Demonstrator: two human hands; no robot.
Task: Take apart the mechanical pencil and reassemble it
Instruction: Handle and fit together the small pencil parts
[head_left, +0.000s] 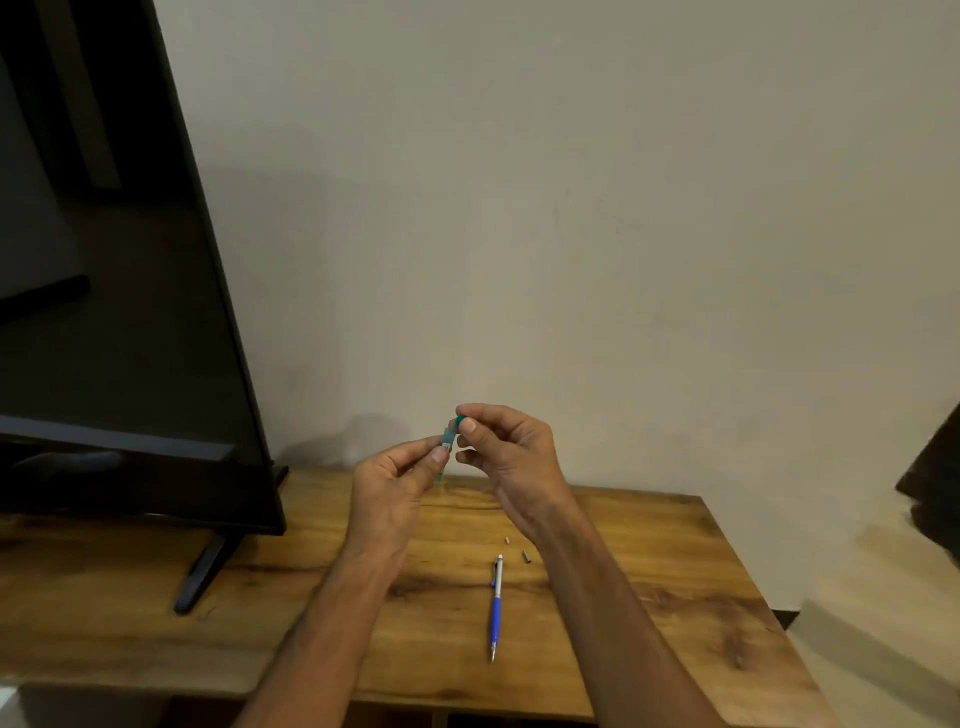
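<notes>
A blue mechanical pencil (496, 608) lies on the wooden table (649, 613), tip toward the viewer, with two tiny parts (525, 557) just beyond its cap end. Farther back, above the table, the left hand (395, 483) pinches a small teal tube (448, 441) while the right hand (506, 452) pinches its green cap. A television (114, 312) stands at left.

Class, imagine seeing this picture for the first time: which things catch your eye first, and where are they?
Two hands, left and right, meet in mid-air above the wooden table, pinching a small teal tube between them. A blue mechanical pencil lies on the table below, two tiny parts beside its top. A big dark TV fills the left.
</notes>
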